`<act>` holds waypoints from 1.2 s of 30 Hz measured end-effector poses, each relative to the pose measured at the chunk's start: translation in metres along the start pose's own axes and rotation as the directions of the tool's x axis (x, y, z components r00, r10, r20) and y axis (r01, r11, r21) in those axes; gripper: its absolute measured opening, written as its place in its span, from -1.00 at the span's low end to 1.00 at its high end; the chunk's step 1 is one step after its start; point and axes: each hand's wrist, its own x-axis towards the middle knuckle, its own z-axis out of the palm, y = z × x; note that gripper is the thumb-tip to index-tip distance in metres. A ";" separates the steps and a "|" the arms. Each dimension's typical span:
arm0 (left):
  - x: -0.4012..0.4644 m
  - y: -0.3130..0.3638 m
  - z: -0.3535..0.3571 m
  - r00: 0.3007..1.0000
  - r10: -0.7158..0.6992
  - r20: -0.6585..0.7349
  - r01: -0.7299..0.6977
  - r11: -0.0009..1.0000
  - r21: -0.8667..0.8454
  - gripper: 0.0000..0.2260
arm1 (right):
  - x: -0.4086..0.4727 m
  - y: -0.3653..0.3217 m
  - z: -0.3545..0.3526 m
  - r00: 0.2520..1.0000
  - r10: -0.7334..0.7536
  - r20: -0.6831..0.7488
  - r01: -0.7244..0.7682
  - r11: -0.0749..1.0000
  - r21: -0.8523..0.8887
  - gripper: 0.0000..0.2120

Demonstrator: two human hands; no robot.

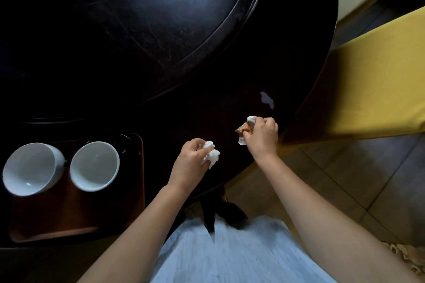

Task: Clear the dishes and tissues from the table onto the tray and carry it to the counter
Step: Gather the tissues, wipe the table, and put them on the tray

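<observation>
My left hand [192, 159] is closed around a crumpled white tissue [212, 155] just above the dark table's near edge. To its right, my right hand [262, 136] grips another crumpled tissue [245, 127], white with a brown stain, near the table's right rim. A small white scrap [266, 99] lies on the table beyond my right hand. At the left, two white bowls [31, 169] [94, 165] lean on their sides on a brown wooden tray [53, 227]. Behind the bowls something dark on the tray is hard to make out.
The round dark table [230, 76] carries a large raised turntable [149, 18] in its middle. A yellow-covered chair [368, 89] stands close at the right. Tiled floor [345, 179] lies below the table's right edge.
</observation>
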 end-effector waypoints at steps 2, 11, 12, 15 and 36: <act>0.000 0.000 0.001 1.000 0.004 -0.007 -0.004 1.000 0.005 -0.63 | -0.001 -0.001 0.002 1.000 -0.006 -0.008 0.006 1.000 0.017 -0.67; 0.001 -0.006 0.007 0.992 -0.103 -0.072 0.093 0.988 -0.122 -0.79 | -0.003 0.004 0.001 0.995 -0.099 -0.028 0.101 0.992 0.070 -0.89; 0.000 -0.007 0.008 0.990 -0.107 -0.092 0.095 0.988 -0.126 -0.80 | -0.003 0.005 -0.001 0.994 -0.110 -0.027 0.112 0.991 0.076 -0.89; -0.007 -0.005 0.006 0.982 -0.117 -0.151 0.093 0.984 -0.153 -0.84 | -0.007 0.001 -0.003 0.990 -0.140 -0.010 0.140 0.983 0.122 -0.91; -0.171 -0.090 -0.080 0.882 -0.336 -0.330 0.215 0.911 -0.351 -0.72 | -0.158 -0.116 0.058 0.792 -0.603 0.098 0.549 0.773 0.319 -0.85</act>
